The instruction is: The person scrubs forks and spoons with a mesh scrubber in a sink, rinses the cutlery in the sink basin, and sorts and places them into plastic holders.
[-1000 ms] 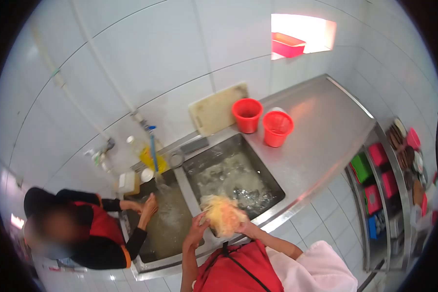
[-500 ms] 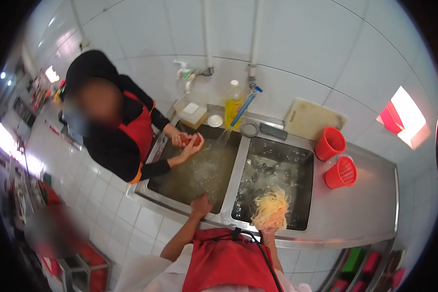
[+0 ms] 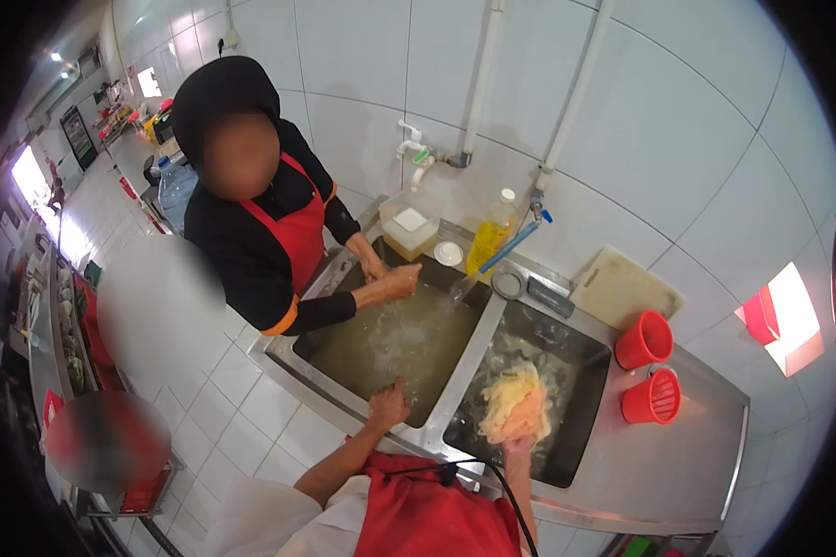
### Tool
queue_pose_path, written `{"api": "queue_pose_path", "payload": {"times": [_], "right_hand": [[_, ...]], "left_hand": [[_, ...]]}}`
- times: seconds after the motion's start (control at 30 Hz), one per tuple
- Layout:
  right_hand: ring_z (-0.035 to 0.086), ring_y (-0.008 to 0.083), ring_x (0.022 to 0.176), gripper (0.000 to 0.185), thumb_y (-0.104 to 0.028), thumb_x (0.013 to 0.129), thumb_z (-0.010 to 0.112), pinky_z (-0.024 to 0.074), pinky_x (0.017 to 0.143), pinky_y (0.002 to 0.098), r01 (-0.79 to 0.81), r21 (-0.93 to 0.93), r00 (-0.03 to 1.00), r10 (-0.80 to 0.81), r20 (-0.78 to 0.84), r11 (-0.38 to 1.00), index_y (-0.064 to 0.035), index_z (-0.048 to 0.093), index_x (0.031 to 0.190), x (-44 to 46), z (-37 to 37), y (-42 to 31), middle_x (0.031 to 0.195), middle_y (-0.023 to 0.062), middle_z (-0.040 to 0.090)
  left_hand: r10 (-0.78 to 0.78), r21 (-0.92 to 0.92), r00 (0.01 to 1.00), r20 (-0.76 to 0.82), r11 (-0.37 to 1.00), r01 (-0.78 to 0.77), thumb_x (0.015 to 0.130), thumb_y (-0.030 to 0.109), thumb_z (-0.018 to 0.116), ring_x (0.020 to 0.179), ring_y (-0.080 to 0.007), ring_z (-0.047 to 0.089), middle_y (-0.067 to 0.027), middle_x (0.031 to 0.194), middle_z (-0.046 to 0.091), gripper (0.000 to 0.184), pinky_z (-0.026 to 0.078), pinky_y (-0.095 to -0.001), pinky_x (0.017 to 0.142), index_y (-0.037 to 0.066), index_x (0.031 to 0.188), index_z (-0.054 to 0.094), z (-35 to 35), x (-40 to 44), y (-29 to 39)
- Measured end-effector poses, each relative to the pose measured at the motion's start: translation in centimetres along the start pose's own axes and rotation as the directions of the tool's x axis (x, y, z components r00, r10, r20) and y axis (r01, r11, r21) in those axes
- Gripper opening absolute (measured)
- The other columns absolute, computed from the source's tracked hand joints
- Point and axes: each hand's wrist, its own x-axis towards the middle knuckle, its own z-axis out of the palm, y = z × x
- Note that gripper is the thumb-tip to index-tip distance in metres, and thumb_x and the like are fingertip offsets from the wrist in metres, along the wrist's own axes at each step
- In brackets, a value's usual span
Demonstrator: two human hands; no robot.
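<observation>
My left hand [image 3: 389, 404] is over the near edge of the left sink basin [image 3: 344, 351], close to the cloudy water. Its fingers are loosely bent and apart, with nothing visible in them. My right hand [image 3: 518, 447] is closed on a bunched yellow-and-peach mesh scrubber [image 3: 515, 406], which hides most of the fingers. It is above the right sink basin [image 3: 582, 452], where clearer, rippling water shows. A blue hose [image 3: 511, 246] runs from a wall tap into the left basin.
A co-worker in a red apron [image 3: 295, 243] stands at the left, hands together over the left basin. Behind the basins are a yellow liquid bottle [image 3: 489, 243], a plastic tub [image 3: 409, 226] and a cutting board [image 3: 627, 286]. Two red baskets [image 3: 644, 340] stand at the right.
The view has turned and shifted. My right hand has carried the mesh scrubber farther over the right basin. The red thing in the co-worker's hands no longer shows.
</observation>
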Motion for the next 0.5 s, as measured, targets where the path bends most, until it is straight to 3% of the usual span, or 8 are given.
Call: {"api": "queue_pose_path", "payload": {"times": [0.1, 0.17, 0.27, 0.33, 0.4, 0.47, 0.5], "right_hand": [[0.055, 0.0262, 0.119, 0.045, -0.024, 0.093, 0.051, 0.0438, 0.103, 0.0477, 0.035, 0.006, 0.986, -0.035, 0.162, 0.999, -0.0097, 0.048, 0.135, 8.8, 5.0, -1.2, 0.13, 0.0095, 0.057], [0.057, 0.0237, 0.112, 0.04, -0.021, 0.095, 0.051, 0.0479, 0.098, 0.0399, -0.047, 0.155, 0.973, 0.01, 0.232, 0.987, -0.008, 0.05, 0.133, 12.8, 12.7, -2.5, 0.123, 0.0091, 0.059], [0.055, 0.0278, 0.116, 0.04, -0.026, 0.096, 0.049, 0.0457, 0.1, 0.0456, -0.173, 0.22, 0.952, 0.105, 0.288, 0.96, -0.0082, 0.051, 0.132, 20.1, 19.9, -2.4, 0.125, 0.01, 0.058], [0.054, 0.0327, 0.117, 0.041, -0.032, 0.097, 0.047, 0.0422, 0.102, 0.0527, -0.291, 0.244, 0.944, 0.236, 0.231, 0.925, -0.0078, 0.053, 0.129, 24.1, 24.2, -1.7, 0.127, 0.0115, 0.058], [0.054, 0.0339, 0.117, 0.041, -0.035, 0.097, 0.046, 0.0414, 0.102, 0.0545, -0.293, 0.247, 0.943, 0.235, 0.237, 0.924, -0.0077, 0.054, 0.127, 28.7, 26.8, -0.2, 0.126, 0.0119, 0.058], [0.054, 0.0345, 0.117, 0.041, -0.038, 0.096, 0.046, 0.0418, 0.1, 0.0567, -0.302, 0.249, 0.937, 0.239, 0.254, 0.92, -0.0076, 0.057, 0.121, 33.0, 28.1, 1.6, 0.126, 0.0126, 0.058], [0.054, 0.0345, 0.117, 0.041, -0.038, 0.096, 0.046, 0.0418, 0.1, 0.0567, -0.304, 0.258, 0.936, 0.236, 0.262, 0.917, -0.0076, 0.057, 0.121, 34.8, 29.1, 2.4, 0.126, 0.0126, 0.058]], "left_hand": [[0.053, 0.002, 0.996, -0.065, 0.999, -0.053, 0.081, 0.025, 0.056, 0.089, -0.0382, 0.065, -0.0233, 0.094, 0.067, 0.051, 0.046, -0.0498, 0.089, 0.004, 0.125, 0.042, 0.9, 0.2, -0.5], [0.028, 0.013, 0.999, -0.042, 1.0, -0.028, 0.081, 0.025, 0.056, 0.087, -0.0382, 0.065, -0.0231, 0.092, 0.067, 0.05, 0.046, -0.0498, 0.089, 0.004, 0.124, 0.043, 0.3, 0.1, 0.0], [-0.006, 0.001, 1.0, -0.027, 1.0, 0.006, 0.081, 0.026, 0.057, 0.082, -0.0385, 0.066, -0.022, 0.086, 0.067, 0.05, 0.047, -0.0501, 0.088, 0.004, 0.124, 0.044, -0.2, -0.2, 0.5], [0.039, 0.022, 0.991, -0.128, 0.999, -0.036, 0.081, 0.027, 0.057, 0.077, -0.0391, 0.066, -0.0209, 0.082, 0.067, 0.05, 0.047, -0.0508, 0.086, 0.004, 0.124, 0.045, 0.6, -0.3, 0.1], [0.084, 0.002, 0.985, -0.15, 0.996, -0.085, 0.081, 0.028, 0.057, 0.078, -0.0388, 0.066, -0.0203, 0.084, 0.067, 0.051, 0.047, -0.05, 0.086, 0.005, 0.124, 0.046, 0.9, -0.3, -0.2], [-0.03, 0.018, 0.999, -0.02, 0.999, 0.03, 0.081, 0.029, 0.057, 0.084, -0.0385, 0.066, -0.0209, 0.089, 0.067, 0.049, 0.047, -0.0491, 0.088, 0.006, 0.123, 0.048, -0.7, -0.4, 1.2], [-0.031, 0.028, 0.999, -0.027, 0.999, 0.031, 0.081, 0.029, 0.057, 0.084, -0.0385, 0.066, -0.0209, 0.089, 0.067, 0.049, 0.047, -0.0491, 0.088, 0.006, 0.123, 0.048, -1.0, -0.3, 1.3]]}}
